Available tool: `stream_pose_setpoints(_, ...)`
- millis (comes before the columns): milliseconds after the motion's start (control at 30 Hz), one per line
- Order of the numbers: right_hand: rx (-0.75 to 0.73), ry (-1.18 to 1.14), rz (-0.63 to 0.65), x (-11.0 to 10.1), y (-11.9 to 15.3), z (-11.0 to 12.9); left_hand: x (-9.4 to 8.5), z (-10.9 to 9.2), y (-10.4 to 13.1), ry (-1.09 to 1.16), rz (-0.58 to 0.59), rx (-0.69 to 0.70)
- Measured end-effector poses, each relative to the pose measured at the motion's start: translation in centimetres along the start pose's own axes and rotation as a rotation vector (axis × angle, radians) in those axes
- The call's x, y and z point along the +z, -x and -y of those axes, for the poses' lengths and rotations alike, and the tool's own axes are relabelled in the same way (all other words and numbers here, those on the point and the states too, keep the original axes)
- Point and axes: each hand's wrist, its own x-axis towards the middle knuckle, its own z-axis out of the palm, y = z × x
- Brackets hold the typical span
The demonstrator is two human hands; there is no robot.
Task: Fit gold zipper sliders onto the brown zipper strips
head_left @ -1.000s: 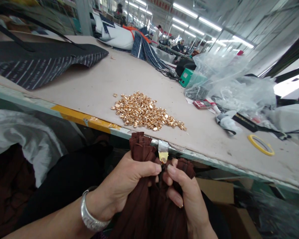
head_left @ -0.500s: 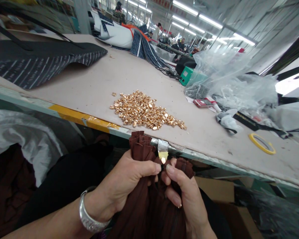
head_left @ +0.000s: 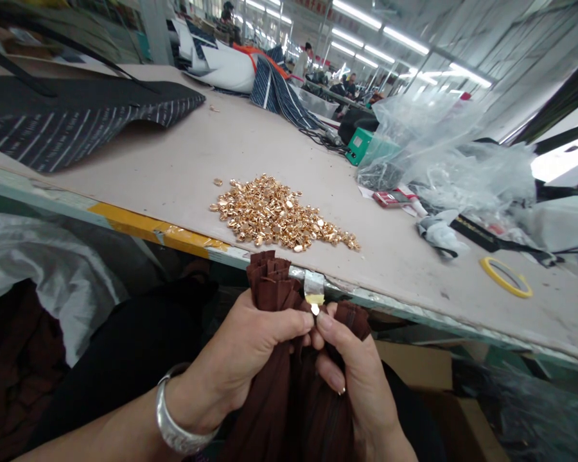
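Brown zipper tapes (head_left: pixel 275 282) are bunched in my left hand (head_left: pixel 250 343), their cut ends standing above its fist. My right hand (head_left: pixel 354 350) is closed round a second part of the brown bundle (head_left: pixel 352 317). Both thumbs and forefingers pinch close together in front of a small shiny gold zipper slider (head_left: pixel 315 309). That slider sits at the tip of a metal holder (head_left: pixel 314 285), wrapped with yellow and clear tape, at the table's front edge. The fingertips hide where tape and slider meet. A heap of gold zipper sliders (head_left: pixel 274 215) lies on the table just beyond.
On the table (head_left: pixel 390 263), a yellow tape roll (head_left: pixel 505 277), a red box (head_left: pixel 390 199) and crumpled plastic bags (head_left: pixel 443 154) lie to the right. A green box (head_left: pixel 359 146) with cables stands behind. Dark striped fabric (head_left: pixel 91 125) covers the left end. Cardboard (head_left: pixel 417 366) is below.
My right thumb and forefinger have shifted slightly left, closer to my left fingertips and the slider. Both hands keep hold of the brown tapes.
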Motion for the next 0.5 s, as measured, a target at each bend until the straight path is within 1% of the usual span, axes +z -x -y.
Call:
stream_pose_setpoints(133, -0.023, -0.009, 0.004, -0.1, -0.4, 0.1, 0.3, 0.3, 0.0, 0.025, -0.054, 0.054)
stream_pose_setpoints(233, -0.031, 0.03, 0.019, -0.2, -0.7, 0.4, 0.4, 0.6, 0.0, 0.038, -0.083, 0.08)
stream_pose_setpoints(333, -0.01, 0.128, 0.041, -0.6, -0.7, 0.6, 0.4, 0.9, 0.1, 0.03, -0.11, 0.099)
stream_pose_setpoints(400, -0.006, 0.207, 0.017, -1.1, -0.7, 0.7, 0.2, 1.0, 0.1, 0.012, -0.131, 0.097)
stream_pose_setpoints(500, -0.077, 0.331, -0.03, -1.8, -0.8, 1.0, 0.0, 1.1, 0.1, 0.017, -0.135, 0.092)
